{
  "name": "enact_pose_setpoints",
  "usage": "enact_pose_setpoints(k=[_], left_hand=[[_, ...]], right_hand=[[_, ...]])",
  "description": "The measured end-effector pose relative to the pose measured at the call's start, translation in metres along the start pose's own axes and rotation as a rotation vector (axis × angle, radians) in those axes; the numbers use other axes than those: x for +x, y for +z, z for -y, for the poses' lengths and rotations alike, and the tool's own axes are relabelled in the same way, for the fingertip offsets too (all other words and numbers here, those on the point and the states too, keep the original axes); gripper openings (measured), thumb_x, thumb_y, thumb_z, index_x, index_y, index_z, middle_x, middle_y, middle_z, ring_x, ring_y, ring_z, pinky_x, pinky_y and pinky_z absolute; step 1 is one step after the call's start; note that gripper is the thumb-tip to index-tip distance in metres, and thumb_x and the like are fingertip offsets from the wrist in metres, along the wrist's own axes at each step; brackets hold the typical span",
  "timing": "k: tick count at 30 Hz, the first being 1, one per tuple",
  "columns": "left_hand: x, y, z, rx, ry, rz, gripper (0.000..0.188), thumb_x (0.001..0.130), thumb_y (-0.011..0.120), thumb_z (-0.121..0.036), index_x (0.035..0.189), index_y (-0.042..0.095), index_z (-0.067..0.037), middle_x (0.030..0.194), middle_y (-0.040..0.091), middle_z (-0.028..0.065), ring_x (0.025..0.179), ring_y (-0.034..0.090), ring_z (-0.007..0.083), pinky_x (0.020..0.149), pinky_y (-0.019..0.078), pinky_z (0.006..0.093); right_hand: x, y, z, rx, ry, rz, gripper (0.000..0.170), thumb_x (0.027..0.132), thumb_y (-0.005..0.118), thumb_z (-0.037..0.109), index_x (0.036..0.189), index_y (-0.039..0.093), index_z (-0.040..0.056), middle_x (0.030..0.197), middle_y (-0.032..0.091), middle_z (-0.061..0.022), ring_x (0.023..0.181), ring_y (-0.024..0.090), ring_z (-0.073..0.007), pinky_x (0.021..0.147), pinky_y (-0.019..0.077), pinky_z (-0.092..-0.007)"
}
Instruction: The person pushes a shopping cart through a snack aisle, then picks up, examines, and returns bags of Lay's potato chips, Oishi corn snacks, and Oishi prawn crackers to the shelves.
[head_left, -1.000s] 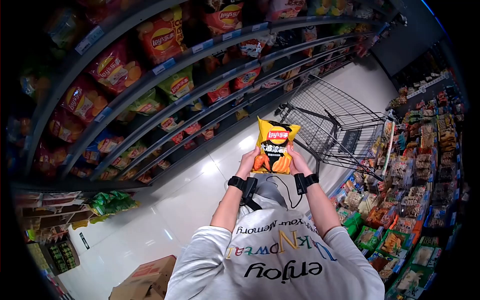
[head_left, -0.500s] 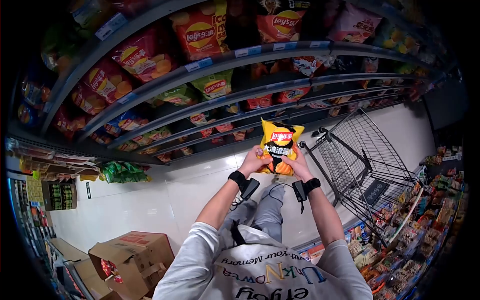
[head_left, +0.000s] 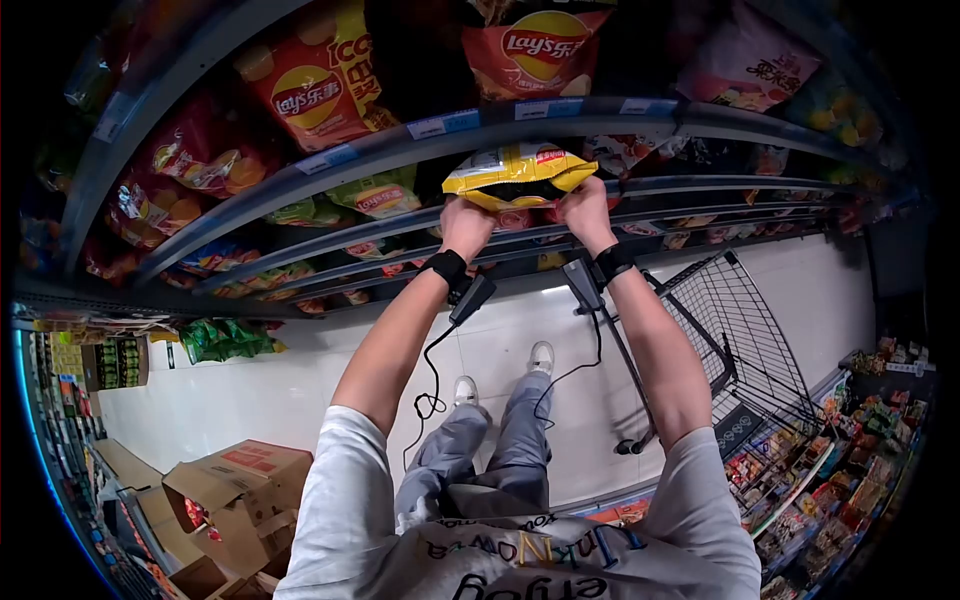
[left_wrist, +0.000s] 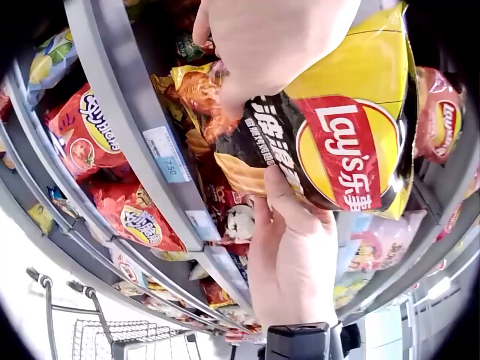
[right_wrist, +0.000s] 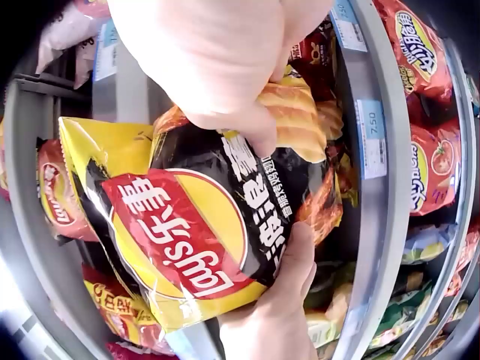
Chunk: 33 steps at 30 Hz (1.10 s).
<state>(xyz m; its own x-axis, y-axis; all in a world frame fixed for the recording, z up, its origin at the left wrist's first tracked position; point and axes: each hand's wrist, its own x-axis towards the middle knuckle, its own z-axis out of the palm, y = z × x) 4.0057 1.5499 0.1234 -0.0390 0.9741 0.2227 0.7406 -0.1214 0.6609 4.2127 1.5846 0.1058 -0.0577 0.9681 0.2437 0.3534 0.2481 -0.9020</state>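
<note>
A yellow and black Lay's chip bag (head_left: pixel 520 175) is held out at the front of the shelves, tilted so its edge faces up in the head view. My left hand (head_left: pixel 467 227) grips one side of it, and my right hand (head_left: pixel 587 213) grips the other. In the left wrist view the printed front of the bag (left_wrist: pixel 341 150) shows, with the right thumb pressed on it. The right wrist view has the left hand (right_wrist: pixel 274 319) at the bag's lower edge, its thumb over the front.
Shelves (head_left: pixel 440 128) full of chip bags curve across the front, with price tags (head_left: pixel 548 108) along their edges. A wire shopping cart (head_left: pixel 745 340) stands to the right. Open cardboard boxes (head_left: pixel 240 495) sit at the lower left, and packaged snacks (head_left: pixel 860 440) fill the right side.
Both hands have carried the chip bag forward and up to the shelf, from low in front of the body. The bag has tipped from facing up to edge-on, and the arms have stretched out.
</note>
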Motion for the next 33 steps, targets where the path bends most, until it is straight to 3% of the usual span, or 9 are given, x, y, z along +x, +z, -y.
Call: enact_pose_setpoints(k=[3,5,7,10,17,22,24,28,33], left_hand=[[0.024,0.033,0.021,0.061,0.058,-0.043,0.019,0.072,0.064,-0.017,0.083,0.065,-0.001,0.083,0.065,0.0212,0.082,0.061,0.0379,0.072,0.0507,0.0424],[0.038,0.053,0.031,0.08,-0.089,0.022,0.023,0.076,0.065,-0.023,0.085,0.065,-0.001,0.082,0.065,0.0202,0.08,0.062,0.0365,0.068,0.0518,0.0424],[0.05,0.058,0.033,0.1,-0.065,0.117,0.031,0.078,0.066,-0.029,0.091,0.064,-0.001,0.08,0.065,0.0197,0.078,0.063,0.0361,0.066,0.0524,0.0421],[0.061,0.058,0.022,-0.149,-0.103,0.068,0.035,0.079,0.066,-0.029,0.097,0.059,0.0,0.082,0.065,0.0199,0.08,0.063,0.0371,0.067,0.0516,0.042],[0.058,0.059,0.027,-0.094,-0.145,0.08,0.036,0.079,0.065,-0.028,0.102,0.056,-0.002,0.084,0.064,0.0198,0.08,0.062,0.0375,0.068,0.0486,0.045],[0.008,0.045,0.02,-0.169,-0.139,-0.094,0.04,0.081,0.057,-0.016,0.118,0.05,-0.007,0.1,0.061,0.0222,0.09,0.058,0.041,0.076,0.0471,0.0474],[-0.022,0.023,0.011,-0.19,-0.354,0.013,0.037,0.081,0.055,-0.014,0.117,0.051,-0.005,0.106,0.059,0.024,0.097,0.056,0.0406,0.08,0.0459,0.0471],[-0.084,0.021,0.059,-0.421,-0.302,0.097,0.021,0.079,0.058,-0.006,0.098,0.061,0.0,0.09,0.066,0.0167,0.087,0.065,0.0265,0.079,0.0498,0.0332],[-0.119,-0.046,0.107,-0.476,-0.33,0.238,0.018,0.081,0.058,-0.009,0.094,0.064,0.001,0.081,0.068,0.0125,0.077,0.065,0.0191,0.071,0.051,0.0299]], right_hand=[[0.024,0.008,-0.042,0.025,-0.168,-0.05,0.022,0.072,0.059,0.002,0.093,0.061,-0.003,0.084,0.063,-0.0191,0.085,0.063,-0.0317,0.073,0.0472,-0.0329],[0.032,0.008,-0.067,-0.234,-0.113,-0.012,0.018,0.075,0.053,-0.002,0.091,0.06,-0.005,0.086,0.064,-0.0146,0.083,0.063,-0.0283,0.073,0.0477,-0.033],[0.034,0.002,-0.055,-0.23,0.013,0.107,0.022,0.079,0.057,0.005,0.099,0.056,-0.0039,0.091,0.062,-0.0199,0.086,0.062,-0.0322,0.073,0.0478,-0.0333],[0.039,0.003,-0.046,-0.227,-0.087,-0.042,0.042,0.085,0.061,0.024,0.115,0.043,0.0002,0.092,0.059,-0.0277,0.091,0.055,-0.0441,0.075,0.0464,-0.0438],[0.05,0.012,-0.055,-0.294,0.045,0.071,0.044,0.088,0.055,0.028,0.117,0.039,-0.0007,0.099,0.056,-0.032,0.094,0.051,-0.0479,0.077,0.0411,-0.0514],[-0.001,0.015,-0.023,-0.355,-0.088,-0.181,0.053,0.086,0.052,0.012,0.134,0.032,0.0006,0.122,0.046,-0.0269,0.11,0.045,-0.0427,0.093,0.0385,-0.0434],[-0.034,0.02,-0.018,-0.346,0.091,-0.135,0.051,0.085,0.052,0.009,0.131,0.034,-0.001,0.121,0.046,-0.0247,0.111,0.045,-0.0409,0.096,0.0369,-0.0419],[-0.092,0.029,0.0,-0.321,0.216,0.033,0.035,0.084,0.054,0.011,0.117,0.049,0.0001,0.118,0.051,-0.02,0.111,0.048,-0.0367,0.096,0.0385,-0.0391],[-0.115,0.067,0.033,-0.355,0.212,0.18,0.026,0.083,0.055,0.011,0.106,0.059,-0.0003,0.106,0.058,-0.0194,0.098,0.058,-0.0321,0.087,0.0451,-0.0366]])
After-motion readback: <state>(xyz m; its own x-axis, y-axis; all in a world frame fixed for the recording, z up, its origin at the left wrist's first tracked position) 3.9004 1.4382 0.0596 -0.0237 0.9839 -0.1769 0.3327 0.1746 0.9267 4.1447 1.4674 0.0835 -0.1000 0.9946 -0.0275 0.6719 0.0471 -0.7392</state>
